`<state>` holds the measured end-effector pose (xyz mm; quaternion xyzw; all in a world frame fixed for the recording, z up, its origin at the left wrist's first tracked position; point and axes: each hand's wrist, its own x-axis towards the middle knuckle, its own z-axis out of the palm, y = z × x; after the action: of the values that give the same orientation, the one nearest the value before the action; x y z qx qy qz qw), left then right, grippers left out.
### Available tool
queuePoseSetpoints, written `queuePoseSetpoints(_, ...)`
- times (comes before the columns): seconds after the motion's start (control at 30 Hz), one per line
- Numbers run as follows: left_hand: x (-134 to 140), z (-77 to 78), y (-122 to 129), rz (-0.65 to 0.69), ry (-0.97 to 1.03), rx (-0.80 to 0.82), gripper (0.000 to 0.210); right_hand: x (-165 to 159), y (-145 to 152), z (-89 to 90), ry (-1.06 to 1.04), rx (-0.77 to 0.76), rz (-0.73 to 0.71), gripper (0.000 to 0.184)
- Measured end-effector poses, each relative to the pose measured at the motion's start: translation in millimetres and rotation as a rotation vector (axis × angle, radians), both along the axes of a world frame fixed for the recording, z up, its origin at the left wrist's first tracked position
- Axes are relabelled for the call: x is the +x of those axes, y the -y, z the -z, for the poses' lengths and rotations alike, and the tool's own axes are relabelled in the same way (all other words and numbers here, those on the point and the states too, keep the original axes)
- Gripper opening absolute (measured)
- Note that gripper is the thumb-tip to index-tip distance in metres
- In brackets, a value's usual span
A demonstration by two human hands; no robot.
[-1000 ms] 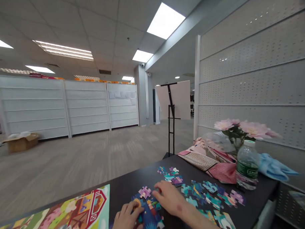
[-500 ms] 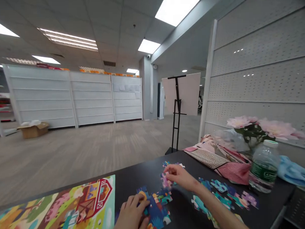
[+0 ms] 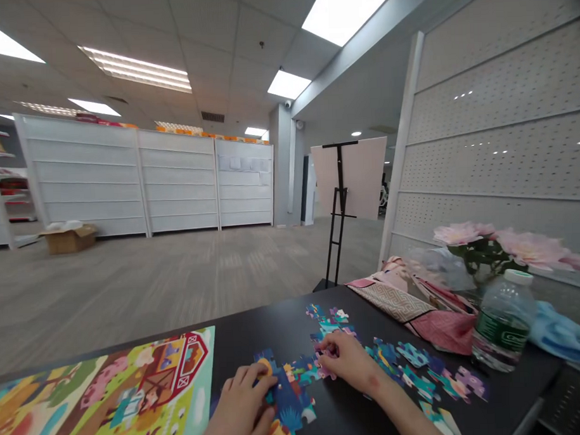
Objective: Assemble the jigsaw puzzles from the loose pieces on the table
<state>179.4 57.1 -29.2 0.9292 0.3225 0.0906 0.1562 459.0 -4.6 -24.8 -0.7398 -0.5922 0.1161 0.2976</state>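
My left hand (image 3: 242,400) lies palm down with its fingers stretched over the left side of a joined section of jigsaw puzzle (image 3: 291,404), dark blue with bright figures. At that section's right edge, my right hand (image 3: 348,360) pinches a pink-purple puzzle piece (image 3: 326,373), which its fingers partly cover. Whether the piece is locked into the section I cannot tell. Behind the right hand are more puzzle pieces (image 3: 315,312) in blue and purple. Several loose puzzle pieces (image 3: 413,354) are scattered to the right, some under the forearm.
A colourful farm picture (image 3: 157,387) covers the left of the black table (image 3: 237,337). On the right are a pink patterned cloth bag (image 3: 446,326), a water bottle (image 3: 503,324), pink flowers (image 3: 524,244) and a light blue cloth (image 3: 563,331). An easel (image 3: 338,228) stands beyond the table.
My right hand has moved down and toward me, bringing the pink-purple puzzle piece to the joined section. Pieces behind it now show more. My left hand stays on the puzzle.
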Motion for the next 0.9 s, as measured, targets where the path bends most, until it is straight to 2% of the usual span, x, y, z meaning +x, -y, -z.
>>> queuePoseSetpoints(0.3,0.6,-3.1,2.9,-0.009,0.005,0.018,0.046,1.3,1.1,5.1,0.059,0.024,0.038,0.008)
queuePoseSetpoints(0.47,-0.5,-1.9,1.9,0.003,0.024,0.015,0.046,-0.9,4.5,0.6,0.078,0.045,0.014,0.008)
queuePoseSetpoints(0.6,0.1,1.0,0.3,-0.001,0.019,0.014,0.047,-1.7,6.5,-2.5,0.09,0.063,-0.041,0.02)
queuePoseSetpoints(0.9,-0.1,3.1,-1.0,0.008,0.03,0.011,0.047,0.5,8.7,1.2,0.096,0.047,-0.068,0.029)
